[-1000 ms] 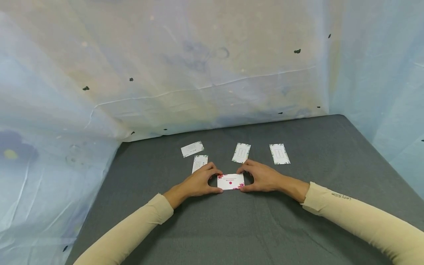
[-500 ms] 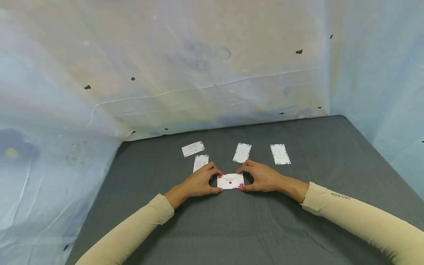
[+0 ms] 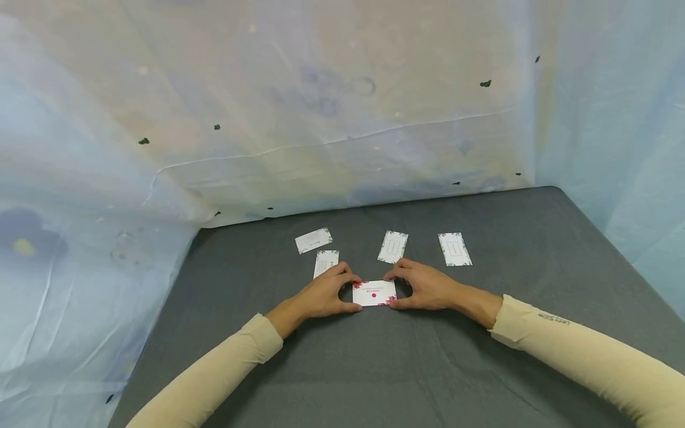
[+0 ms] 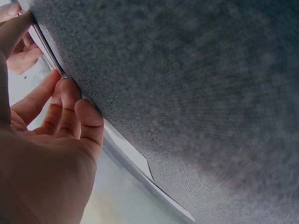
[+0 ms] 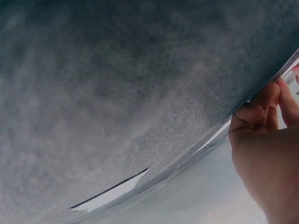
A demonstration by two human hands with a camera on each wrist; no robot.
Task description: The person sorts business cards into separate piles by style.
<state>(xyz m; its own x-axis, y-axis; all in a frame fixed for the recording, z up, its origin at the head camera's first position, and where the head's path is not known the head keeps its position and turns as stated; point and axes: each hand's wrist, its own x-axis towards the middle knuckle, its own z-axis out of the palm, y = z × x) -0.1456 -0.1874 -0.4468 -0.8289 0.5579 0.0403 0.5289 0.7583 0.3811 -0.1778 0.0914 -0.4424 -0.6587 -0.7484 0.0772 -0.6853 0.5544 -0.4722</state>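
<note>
Head view: left hand [image 3: 323, 295] and right hand [image 3: 430, 287] — fingers [image 3: 349, 277] pinching opposite ends of pink card [image 3: 374, 293] on gray bench [image 3: 348, 374], white cards [image 3: 455, 249] beyond. Left wrist view: fingers at pink card's edge. Right wrist view: same grip — pink card mostly hidden.

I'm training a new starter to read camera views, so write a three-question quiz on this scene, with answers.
1. Count: besides the pink-flowered card between the hands, how many other cards lie on the grey table?
2. True or false: the left hand and the right hand both hold the pink-flowered card.
3. Choose: what colour is the dot on that card? A. Green. B. Blue. C. Pinkish red.

Key: 1. Four. 2. True. 3. C.
</note>
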